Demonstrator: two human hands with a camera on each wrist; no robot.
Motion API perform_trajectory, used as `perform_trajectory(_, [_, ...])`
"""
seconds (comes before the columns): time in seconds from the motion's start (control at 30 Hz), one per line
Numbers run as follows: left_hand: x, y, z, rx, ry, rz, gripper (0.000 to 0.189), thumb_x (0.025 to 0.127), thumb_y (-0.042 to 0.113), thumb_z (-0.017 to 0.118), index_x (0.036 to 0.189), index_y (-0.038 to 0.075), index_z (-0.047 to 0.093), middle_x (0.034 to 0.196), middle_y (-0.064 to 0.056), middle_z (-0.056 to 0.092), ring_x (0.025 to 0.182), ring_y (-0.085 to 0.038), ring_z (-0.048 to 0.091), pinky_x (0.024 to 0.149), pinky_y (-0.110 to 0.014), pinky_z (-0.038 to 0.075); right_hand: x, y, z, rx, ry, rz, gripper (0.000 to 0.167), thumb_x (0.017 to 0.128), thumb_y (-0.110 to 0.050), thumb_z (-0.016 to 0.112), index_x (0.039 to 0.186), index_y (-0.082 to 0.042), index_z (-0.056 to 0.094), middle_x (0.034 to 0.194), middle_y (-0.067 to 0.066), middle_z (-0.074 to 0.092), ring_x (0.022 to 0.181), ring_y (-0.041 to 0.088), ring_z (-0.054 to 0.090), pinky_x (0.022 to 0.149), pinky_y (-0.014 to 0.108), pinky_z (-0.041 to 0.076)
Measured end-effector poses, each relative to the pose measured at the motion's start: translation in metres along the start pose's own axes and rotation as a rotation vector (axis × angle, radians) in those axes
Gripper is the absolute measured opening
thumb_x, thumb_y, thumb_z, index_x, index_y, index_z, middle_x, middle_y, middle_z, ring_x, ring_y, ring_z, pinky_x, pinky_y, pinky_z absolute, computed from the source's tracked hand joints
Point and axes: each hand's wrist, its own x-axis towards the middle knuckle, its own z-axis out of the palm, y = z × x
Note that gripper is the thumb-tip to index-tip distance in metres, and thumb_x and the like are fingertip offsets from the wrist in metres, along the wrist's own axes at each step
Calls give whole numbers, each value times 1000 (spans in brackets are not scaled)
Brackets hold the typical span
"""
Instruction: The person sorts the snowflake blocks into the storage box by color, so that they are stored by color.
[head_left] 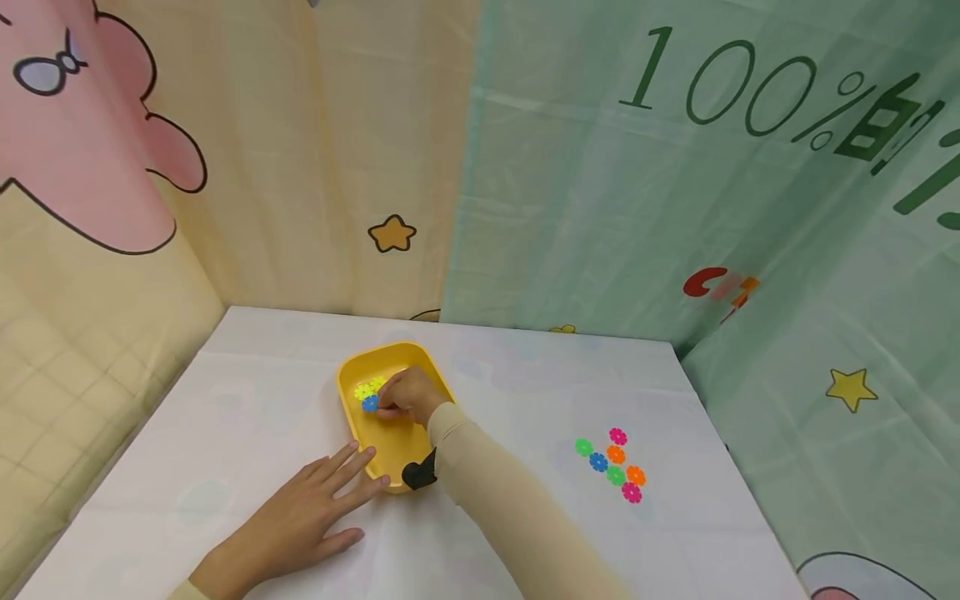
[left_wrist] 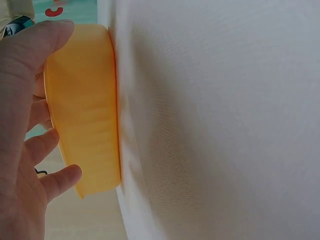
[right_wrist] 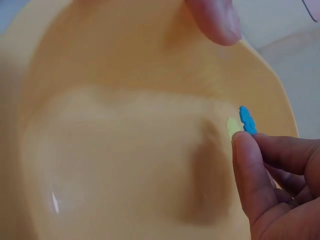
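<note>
A yellow plastic tray [head_left: 378, 435] rests on the white table. Over its inside, my right hand [head_left: 411, 392] pinches a blue snowflake disc [head_left: 370, 404] between thumb and fingertips; the right wrist view shows this blue disc [right_wrist: 247, 120] standing on edge. Close by it, yellow-green snowflake discs [head_left: 363, 391] lie in the tray's far left part, partly hidden by the hand. With fingers spread, my left hand [head_left: 307, 510] lies at the tray's near left corner, its fingertips at the rim. The left wrist view has the tray's outer wall [left_wrist: 85, 110] beside the fingers.
To the right on the table lies a loose group of snowflake discs: pink [head_left: 618, 436], orange [head_left: 636, 475], green [head_left: 583, 447] and blue [head_left: 598, 462]. Printed curtains [head_left: 570, 208] hang along the table's back and sides. A black heart-shaped patch [head_left: 418, 473] shows beside the right sleeve.
</note>
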Motion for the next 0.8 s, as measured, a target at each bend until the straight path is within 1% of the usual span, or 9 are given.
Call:
perform_trajectory(0.13, [0, 1, -1, 3, -2, 1, 74, 81, 51, 78, 148, 28, 55, 154, -13, 49, 139, -38, 47, 93, -50, 54, 0, 5, 2, -10, 20, 14, 8, 88, 10, 71, 86, 2, 67, 81, 10, 63, 68, 21, 69, 75, 32, 62])
perform_trajectory(0.27, [0, 2, -1, 6, -12, -3, 72, 82, 52, 78, 147, 28, 56, 153, -14, 50, 139, -38, 46, 93, -50, 54, 1, 11, 3, 23, 18, 31, 6, 89, 9, 69, 92, 4, 68, 82, 11, 64, 71, 23, 73, 70, 29, 62])
perform_trajectory(0.37, [-1, 3, -1, 3, -18, -8, 72, 82, 52, 78, 147, 28, 56, 153, -14, 50, 139, -38, 46, 93, -50, 54, 1, 13, 3, 63, 24, 53, 5, 91, 6, 69, 96, 5, 69, 83, 13, 66, 76, 27, 76, 71, 30, 62])
perform_trajectory(0.47, [-1, 2, -1, -1, -19, -14, 73, 82, 51, 78, 147, 28, 55, 154, -13, 49, 139, -38, 46, 94, -50, 54, 0, 11, 3, 51, 47, 64, 5, 91, 4, 69, 96, 5, 71, 82, 13, 66, 76, 28, 77, 71, 30, 62])
perform_trajectory(0.57, [-1, 2, -1, -3, -24, -18, 74, 82, 51, 78, 148, 29, 54, 155, -13, 48, 140, -38, 45, 95, -50, 53, -2, 10, 2, 29, 38, 79, 4, 91, 3, 69, 94, 5, 71, 80, 14, 68, 77, 30, 77, 73, 32, 62])
perform_trajectory(0.63, [-2, 2, -1, -4, -29, -20, 74, 82, 51, 78, 149, 29, 53, 155, -13, 48, 140, -37, 45, 95, -50, 53, -3, 9, 2, 25, 17, 93, 3, 92, 1, 69, 92, 4, 70, 80, 15, 70, 78, 30, 77, 75, 33, 62])
perform_trajectory(0.8, [-1, 3, 1, -10, -43, -26, 74, 83, 52, 77, 149, 30, 53, 155, -13, 48, 141, -37, 44, 96, -51, 53, -2, 10, 4, 84, -18, 111, 9, 95, -4, 68, 94, 5, 71, 83, 17, 71, 82, 32, 77, 76, 33, 61])
